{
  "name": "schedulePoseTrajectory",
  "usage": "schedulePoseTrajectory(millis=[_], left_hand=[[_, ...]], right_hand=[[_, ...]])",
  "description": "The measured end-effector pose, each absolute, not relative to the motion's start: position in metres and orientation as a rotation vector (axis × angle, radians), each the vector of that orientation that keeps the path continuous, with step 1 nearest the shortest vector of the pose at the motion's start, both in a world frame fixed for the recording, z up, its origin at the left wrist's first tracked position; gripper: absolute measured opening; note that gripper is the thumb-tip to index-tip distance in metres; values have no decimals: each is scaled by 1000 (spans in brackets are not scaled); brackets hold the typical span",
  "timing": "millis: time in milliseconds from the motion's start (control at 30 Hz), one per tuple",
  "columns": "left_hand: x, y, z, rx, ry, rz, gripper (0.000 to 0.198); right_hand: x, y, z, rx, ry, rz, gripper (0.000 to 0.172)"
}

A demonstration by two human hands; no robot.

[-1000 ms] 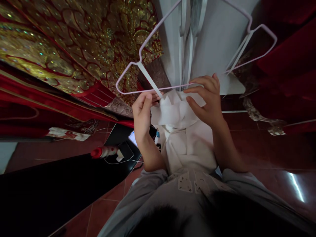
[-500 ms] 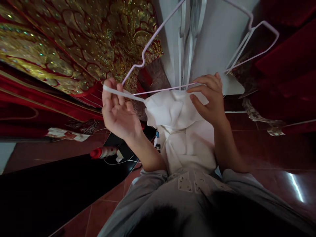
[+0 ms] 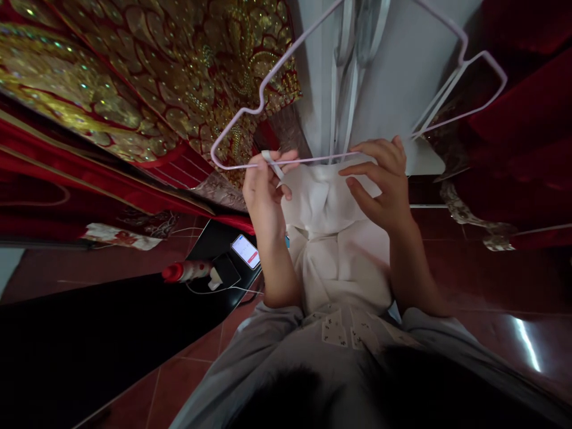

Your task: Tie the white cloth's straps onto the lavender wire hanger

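Observation:
A pale pink wire hanger (image 3: 277, 76) spans the upper middle, its top out of frame. My left hand (image 3: 269, 205) is at its lower bar, with a narrow white strap (image 3: 272, 164) held among partly curled fingers and crossing the bar. Beside the bar's right half is my right hand (image 3: 379, 185), its fingers stretched apart and the upper ones touching the bar. Below hangs a white garment (image 3: 319, 193), gathered in folds between both forearms. Another white strap (image 3: 435, 98) runs over the hanger's right end.
Gold-sequined red garments (image 3: 179, 77) crowd the left, with dark red cloth (image 3: 527, 119) on the right. On a black surface (image 3: 134, 328) at lower left are a red-capped bottle (image 3: 187, 272), a lit phone (image 3: 245, 251) and a white cable. Reddish floor tiles (image 3: 192, 381) show below.
My left hand has moved right and turned inward, bringing the strap from beyond the hanger's left end onto its lower bar. The phone has come into view. My right hand stays nearly still.

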State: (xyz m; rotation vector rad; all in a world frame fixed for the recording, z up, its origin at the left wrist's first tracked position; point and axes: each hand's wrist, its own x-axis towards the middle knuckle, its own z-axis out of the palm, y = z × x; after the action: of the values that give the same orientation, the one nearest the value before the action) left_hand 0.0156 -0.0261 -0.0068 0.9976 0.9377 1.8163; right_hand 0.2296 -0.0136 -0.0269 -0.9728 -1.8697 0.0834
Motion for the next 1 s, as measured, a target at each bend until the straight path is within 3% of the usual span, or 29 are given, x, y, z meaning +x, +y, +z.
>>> schedulePoseTrajectory(millis=[200, 300, 433, 633, 800, 900, 933, 1000], left_hand=[[21, -26, 0, 972, 935, 1906, 37], [20, -25, 0, 987, 965, 1882, 35], [22, -24, -2, 1003, 949, 1875, 36], [22, -23, -3, 1015, 976, 1907, 30], [20, -20, -4, 991, 1056, 1944, 29], [16, -19, -6, 978, 1096, 1924, 31], [14, -18, -7, 989, 1088, 1923, 32], [11, -18, -8, 1026, 1053, 1928, 35]], right_hand=[[240, -18, -39, -891, -1341, -54, 17], [253, -9, -48, -1081, -1202, 145, 13], [257, 3, -51, -1087, -1235, 447, 22], [241, 4, -51, -914, -1043, 477, 38], [244, -14, -31, -983, -1159, 492, 30], [247, -15, -7, -885, -1329, 486, 9], [249, -11, 1, -848, -1358, 460, 9], [256, 1, 14, -808, -1360, 375, 28]])
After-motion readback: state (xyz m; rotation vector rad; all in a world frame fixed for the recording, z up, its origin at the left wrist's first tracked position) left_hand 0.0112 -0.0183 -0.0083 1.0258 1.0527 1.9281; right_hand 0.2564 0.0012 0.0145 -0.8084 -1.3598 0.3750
